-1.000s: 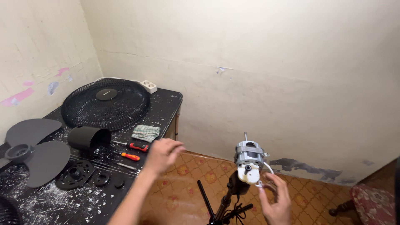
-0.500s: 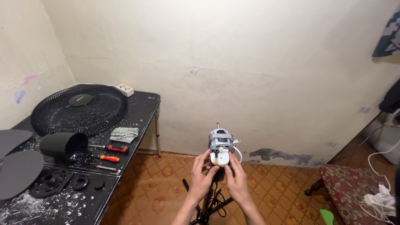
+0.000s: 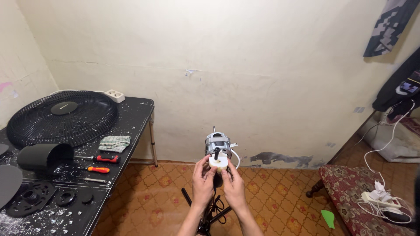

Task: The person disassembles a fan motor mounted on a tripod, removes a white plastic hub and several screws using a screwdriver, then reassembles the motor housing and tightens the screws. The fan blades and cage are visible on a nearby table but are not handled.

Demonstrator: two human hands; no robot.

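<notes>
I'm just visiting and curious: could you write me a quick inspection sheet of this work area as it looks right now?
Surface: black table at left, flecked with white bits; patterned tile floor.
Job's things: bare fan motor on a stand, with a white piece at its near end.
Clutter: fan grille, black cover, two screwdrivers, cloth, black rings.
Hands: left hand and right hand both grip the white piece.
Cables: white cord by the motor; black cord at the stand; white cords at right.
Surroundings: stained cream wall, power strip, hanging clothes, patterned cushion.
</notes>
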